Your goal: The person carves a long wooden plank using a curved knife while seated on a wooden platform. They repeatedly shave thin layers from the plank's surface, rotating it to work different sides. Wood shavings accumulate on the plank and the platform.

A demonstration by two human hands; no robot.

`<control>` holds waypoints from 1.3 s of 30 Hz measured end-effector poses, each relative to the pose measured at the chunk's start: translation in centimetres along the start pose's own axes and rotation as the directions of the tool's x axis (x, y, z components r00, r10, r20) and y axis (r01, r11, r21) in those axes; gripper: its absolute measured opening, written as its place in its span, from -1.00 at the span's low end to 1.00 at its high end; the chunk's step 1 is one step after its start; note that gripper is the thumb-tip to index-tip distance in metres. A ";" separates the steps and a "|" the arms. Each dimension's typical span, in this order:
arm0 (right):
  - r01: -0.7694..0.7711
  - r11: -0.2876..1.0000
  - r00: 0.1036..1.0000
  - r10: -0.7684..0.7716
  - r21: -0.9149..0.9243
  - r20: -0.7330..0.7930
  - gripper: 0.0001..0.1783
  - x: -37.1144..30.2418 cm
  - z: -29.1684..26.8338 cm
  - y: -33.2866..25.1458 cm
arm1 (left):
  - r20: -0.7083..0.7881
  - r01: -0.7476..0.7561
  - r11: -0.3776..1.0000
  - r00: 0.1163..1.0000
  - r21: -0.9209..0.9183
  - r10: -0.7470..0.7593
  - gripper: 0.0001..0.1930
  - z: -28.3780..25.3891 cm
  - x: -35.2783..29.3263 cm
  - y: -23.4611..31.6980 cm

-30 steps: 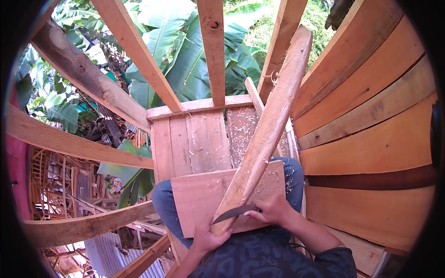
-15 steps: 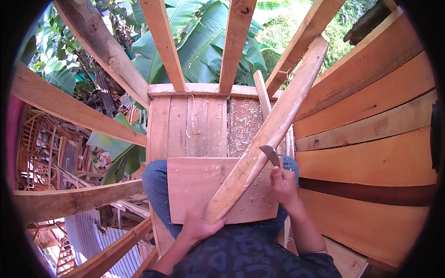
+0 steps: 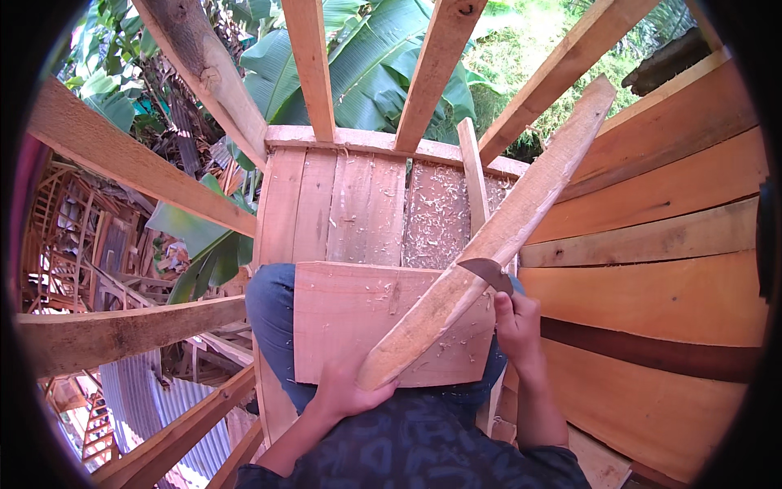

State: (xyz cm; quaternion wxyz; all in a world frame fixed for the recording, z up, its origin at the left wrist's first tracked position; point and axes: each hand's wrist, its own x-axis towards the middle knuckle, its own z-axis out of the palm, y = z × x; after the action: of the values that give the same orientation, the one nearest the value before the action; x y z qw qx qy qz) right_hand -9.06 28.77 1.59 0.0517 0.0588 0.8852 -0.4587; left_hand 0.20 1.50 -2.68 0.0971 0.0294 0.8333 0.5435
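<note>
A long, roughly shaped wooden plank (image 3: 521, 200) slants from my lap up to the right, its far end tapered. My left hand (image 3: 346, 385) is closed around its near end. In my right hand (image 3: 519, 326) is a knife with a curved dark blade (image 3: 489, 273); its handle is hidden by the fingers. The blade lies across the right edge of the plank, a little past its middle. Under the plank, a flat wooden board (image 3: 350, 326) rests over my thighs, with a few shavings on it.
Pale wood shavings (image 3: 440, 212) lie scattered over the plank floor (image 3: 309, 212). A narrow wooden stick (image 3: 473, 175) leans by the slanted plank. Upright wooden bars (image 3: 309, 73) stand ahead and at the left. A wall of wide boards (image 3: 643, 293) closes the right side.
The view has tilted slightly. The plank's far end now appears farther right, and the knife has turned so its blade lies more across the plank. Both hands keep their hold.
</note>
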 end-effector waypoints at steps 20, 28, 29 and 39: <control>-0.015 0.995 0.998 0.021 0.095 -0.060 -0.48 -1.6 2.2 2.7 | 0.027 -0.003 1.000 1.000 0.009 0.003 -0.52 0.3 1.2 0.5; -0.135 0.945 0.989 0.112 0.299 0.092 -0.35 -1.4 1.5 1.4 | 0.022 -0.008 1.000 1.000 -0.011 0.008 -0.52 0.1 0.8 0.2; 0.024 0.987 0.993 -0.042 0.160 0.114 -0.39 -1.6 1.6 0.9 | 0.026 -0.022 1.000 0.999 -0.013 0.023 -0.52 0.1 1.2 0.2; 0.235 0.967 0.970 -0.227 -0.097 0.091 -0.57 -2.7 1.6 2.0 | 0.044 -0.021 1.000 0.999 0.018 0.020 -0.53 0.0 1.1 0.4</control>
State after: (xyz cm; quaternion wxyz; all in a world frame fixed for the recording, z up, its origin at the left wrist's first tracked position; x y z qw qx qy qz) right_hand -6.06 28.44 -0.50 0.0360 -0.0658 0.9066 -0.4152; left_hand -0.89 1.81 -2.49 0.1096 0.0509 0.8356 0.5358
